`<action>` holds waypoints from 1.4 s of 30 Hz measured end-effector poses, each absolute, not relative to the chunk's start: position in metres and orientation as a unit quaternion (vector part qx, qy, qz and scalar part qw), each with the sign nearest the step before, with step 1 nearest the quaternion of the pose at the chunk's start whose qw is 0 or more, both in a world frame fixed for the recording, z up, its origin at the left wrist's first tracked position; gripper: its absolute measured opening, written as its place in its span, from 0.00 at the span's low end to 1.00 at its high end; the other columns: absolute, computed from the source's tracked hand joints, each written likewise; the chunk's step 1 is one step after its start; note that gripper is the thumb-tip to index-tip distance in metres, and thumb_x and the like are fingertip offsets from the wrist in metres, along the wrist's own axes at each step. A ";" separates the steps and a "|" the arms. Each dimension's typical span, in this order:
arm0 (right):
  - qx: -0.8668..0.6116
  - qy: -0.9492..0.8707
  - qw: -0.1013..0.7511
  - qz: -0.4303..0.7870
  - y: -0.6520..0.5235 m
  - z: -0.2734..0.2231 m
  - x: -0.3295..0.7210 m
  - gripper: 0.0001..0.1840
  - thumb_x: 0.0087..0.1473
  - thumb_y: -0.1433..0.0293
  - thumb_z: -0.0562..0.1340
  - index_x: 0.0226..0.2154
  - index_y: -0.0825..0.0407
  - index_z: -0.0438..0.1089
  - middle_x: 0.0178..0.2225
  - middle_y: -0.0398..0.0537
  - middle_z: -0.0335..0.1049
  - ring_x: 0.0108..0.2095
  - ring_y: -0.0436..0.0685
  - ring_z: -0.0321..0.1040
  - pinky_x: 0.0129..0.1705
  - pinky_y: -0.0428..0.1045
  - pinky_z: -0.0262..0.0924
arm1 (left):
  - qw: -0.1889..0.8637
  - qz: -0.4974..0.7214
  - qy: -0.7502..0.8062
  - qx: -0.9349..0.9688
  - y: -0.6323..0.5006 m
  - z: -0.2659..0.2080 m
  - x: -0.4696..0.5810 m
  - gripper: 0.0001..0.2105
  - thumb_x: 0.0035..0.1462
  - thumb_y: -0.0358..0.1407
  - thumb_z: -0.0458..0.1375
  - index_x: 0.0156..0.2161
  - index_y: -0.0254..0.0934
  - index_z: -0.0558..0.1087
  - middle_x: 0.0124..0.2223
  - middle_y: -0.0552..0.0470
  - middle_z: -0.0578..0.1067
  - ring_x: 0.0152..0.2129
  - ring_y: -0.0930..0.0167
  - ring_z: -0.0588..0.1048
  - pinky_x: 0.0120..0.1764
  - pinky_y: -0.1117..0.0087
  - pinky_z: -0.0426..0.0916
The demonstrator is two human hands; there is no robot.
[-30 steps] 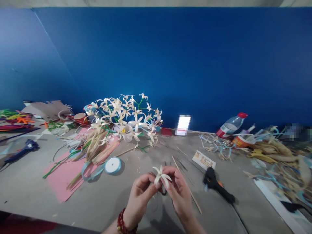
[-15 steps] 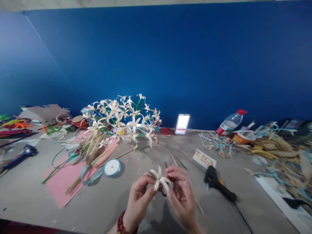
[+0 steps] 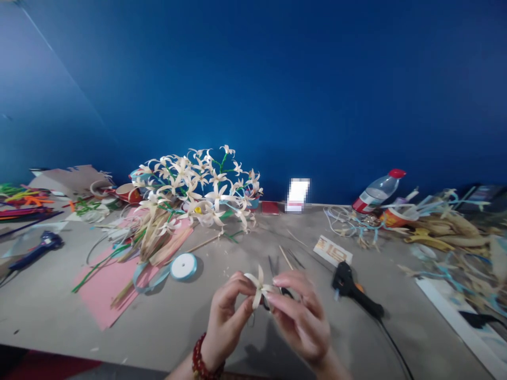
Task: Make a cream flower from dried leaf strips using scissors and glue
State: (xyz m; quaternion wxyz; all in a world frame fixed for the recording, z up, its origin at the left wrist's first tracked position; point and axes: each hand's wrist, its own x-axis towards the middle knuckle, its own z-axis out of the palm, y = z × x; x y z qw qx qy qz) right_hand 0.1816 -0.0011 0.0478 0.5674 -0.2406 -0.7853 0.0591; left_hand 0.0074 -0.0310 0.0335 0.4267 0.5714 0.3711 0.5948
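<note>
A cream-white flower with long narrow petals is held up at the front middle of the table. My left hand, with a red bead bracelet at the wrist, pinches the flower from the left between thumb and fingers. From the right, my right hand has thumb and fingertips closed on one petal. Behind and below the hands lie dark scissors, partly covered by my fingers. A bunch of similar flowers on green stems stands at the back.
Left of my hands are a blue ribbon spool, pink paper and dried strips. A black glue gun with its cord lies to the right, near a printed card. Farther right are a tilted bottle and blue-wrapped stems.
My right fingers have shifted from around the flower to a pinch on its right petal. The flower has turned slightly. The camera view has tipped a little.
</note>
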 end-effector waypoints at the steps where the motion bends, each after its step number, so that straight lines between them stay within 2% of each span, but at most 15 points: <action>1: -0.235 -0.786 0.569 0.059 -0.001 0.048 0.181 0.19 0.54 0.82 0.58 0.46 0.50 0.74 0.44 0.53 0.69 0.42 0.59 0.70 0.43 0.57 0.68 | 0.428 0.597 0.369 0.570 -0.031 0.033 0.007 0.08 0.63 0.33 0.57 0.31 0.37 0.71 0.30 0.53 0.71 0.31 0.70 0.68 0.38 0.70 0.62; 7: -0.223 -0.783 0.577 0.062 0.000 0.051 0.177 0.17 0.53 0.83 0.60 0.43 0.53 0.75 0.44 0.54 0.69 0.41 0.59 0.71 0.42 0.56 0.69 | 0.448 0.594 0.357 0.565 -0.030 0.039 0.009 0.08 0.63 0.31 0.58 0.30 0.36 0.71 0.31 0.53 0.71 0.31 0.71 0.69 0.40 0.69 0.63; 13: -0.243 -0.779 0.574 0.069 -0.001 0.051 0.176 0.18 0.55 0.81 0.60 0.44 0.48 0.74 0.42 0.52 0.71 0.39 0.59 0.72 0.40 0.56 0.70 | 0.462 0.597 0.352 0.553 -0.031 0.040 0.010 0.09 0.63 0.32 0.59 0.29 0.36 0.70 0.30 0.53 0.71 0.32 0.70 0.69 0.40 0.69 0.63; 17: -0.277 -0.762 0.579 0.090 -0.002 0.048 0.176 0.19 0.55 0.80 0.61 0.47 0.46 0.73 0.43 0.52 0.73 0.41 0.60 0.72 0.44 0.58 0.69 | 0.484 0.602 0.351 0.530 -0.031 0.039 0.011 0.09 0.62 0.32 0.60 0.29 0.35 0.71 0.30 0.52 0.72 0.31 0.70 0.69 0.38 0.70 0.63; 20: -0.329 -0.727 0.578 0.167 -0.002 0.044 0.173 0.19 0.55 0.77 0.63 0.49 0.45 0.70 0.45 0.53 0.71 0.46 0.61 0.70 0.48 0.57 0.68 | 0.513 0.604 0.350 0.500 -0.030 0.039 0.013 0.09 0.61 0.34 0.61 0.28 0.35 0.73 0.29 0.52 0.73 0.30 0.71 0.69 0.36 0.72 0.63; 24: -0.340 -0.658 0.580 0.339 -0.002 0.041 0.167 0.13 0.60 0.70 0.62 0.48 0.47 0.69 0.46 0.52 0.70 0.42 0.57 0.71 0.45 0.52 0.70 | 0.548 0.603 0.347 0.464 -0.029 0.039 0.015 0.09 0.59 0.35 0.63 0.28 0.34 0.74 0.29 0.52 0.74 0.30 0.71 0.71 0.37 0.72 0.64; 30: -0.365 -0.544 0.538 0.531 0.000 0.036 0.162 0.13 0.59 0.61 0.65 0.44 0.49 0.70 0.36 0.47 0.73 0.34 0.55 0.72 0.35 0.47 0.68 | 0.604 0.589 0.371 0.388 -0.027 0.040 0.020 0.11 0.55 0.38 0.66 0.27 0.34 0.73 0.26 0.51 0.76 0.26 0.71 0.71 0.34 0.71 0.65; 35: -0.371 -0.491 0.520 0.592 0.002 0.033 0.159 0.13 0.57 0.59 0.66 0.40 0.49 0.70 0.33 0.46 0.73 0.34 0.55 0.69 0.35 0.48 0.64 | 0.611 0.587 0.389 0.361 -0.026 0.040 0.021 0.11 0.54 0.37 0.67 0.26 0.34 0.73 0.25 0.52 0.76 0.26 0.72 0.71 0.36 0.71 0.66; 42: -0.353 -0.436 0.502 0.658 0.004 0.039 0.155 0.13 0.54 0.59 0.67 0.35 0.50 0.68 0.31 0.45 0.71 0.27 0.52 0.63 0.25 0.46 0.57 | 0.613 0.588 0.391 0.354 -0.025 0.044 0.022 0.11 0.53 0.38 0.67 0.26 0.34 0.73 0.24 0.53 0.76 0.25 0.71 0.72 0.36 0.71 0.67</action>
